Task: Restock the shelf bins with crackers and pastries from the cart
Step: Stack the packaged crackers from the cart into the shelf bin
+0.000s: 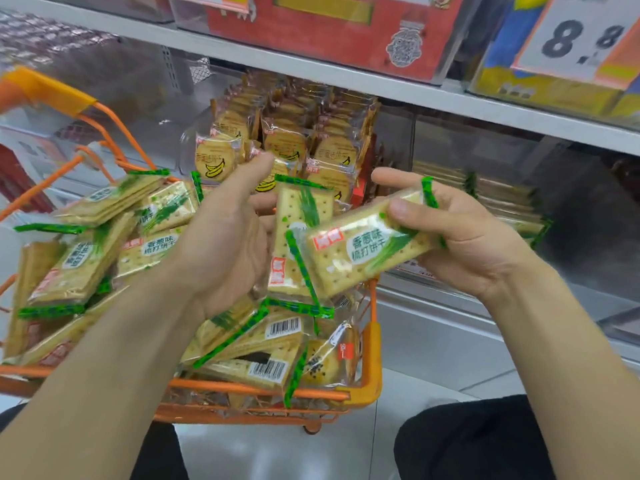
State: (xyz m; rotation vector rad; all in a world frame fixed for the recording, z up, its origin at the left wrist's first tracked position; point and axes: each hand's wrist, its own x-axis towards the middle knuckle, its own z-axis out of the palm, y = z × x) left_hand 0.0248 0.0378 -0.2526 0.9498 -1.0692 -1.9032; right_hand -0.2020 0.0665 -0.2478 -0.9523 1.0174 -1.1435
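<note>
My left hand (221, 244) holds a green-striped scallion cracker pack (294, 216) upright above the orange cart (372, 362), fingers behind it and thumb raised. Just to the right, my right hand (467, 233) grips a second scallion cracker pack (363, 254) by its right end, and that pack overlaps the first. Several more of these packs (83, 258) fill the cart, along with a sesame-topped pastry (322, 365) near the front corner. A clear shelf bin (509, 202) to the right holds matching green-edged packs.
Straight ahead, a clear bin (194, 133) is packed with banana cracker packs (214, 161). The white shelf edge (415, 88) above carries a red box (311, 36) and a price sign (581, 32). My dark-trousered knees (485, 441) are at the bottom over a pale floor.
</note>
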